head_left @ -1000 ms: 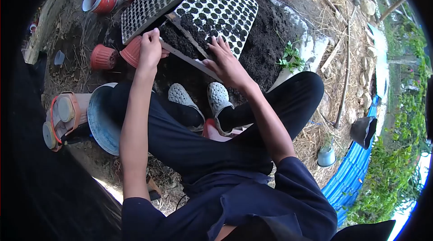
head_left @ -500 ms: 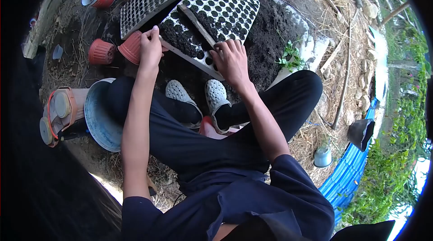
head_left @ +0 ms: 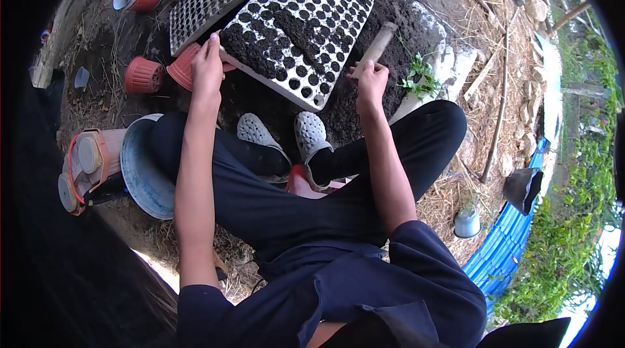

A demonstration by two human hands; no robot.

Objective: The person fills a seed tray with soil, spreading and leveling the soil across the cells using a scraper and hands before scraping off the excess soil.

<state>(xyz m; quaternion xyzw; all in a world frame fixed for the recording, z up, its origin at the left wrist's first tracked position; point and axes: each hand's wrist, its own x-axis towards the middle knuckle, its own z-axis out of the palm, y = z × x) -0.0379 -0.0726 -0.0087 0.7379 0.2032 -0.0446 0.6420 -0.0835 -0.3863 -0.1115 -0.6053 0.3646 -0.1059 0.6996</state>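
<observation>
In the head view, the right grip (head_left: 371, 81) is closed on one end of a stick (head_left: 379, 45), which slants up and away from it over the loose soil (head_left: 407, 22). Just to the left of this grip lies the seed tray (head_left: 312, 13), white, tilted and full of round holes; most hold dark soil, and more is spread across its near part. The left grip (head_left: 207, 61) is nearly closed, thumb and fingers about the tray's left corner. Right beside that grip is a red pot (head_left: 182, 68), with another pot (head_left: 144, 75) farther left; beyond the grip rests a grey tray (head_left: 221, 0). A green plant (head_left: 420, 78) sits near the right grip, on its right.
</observation>
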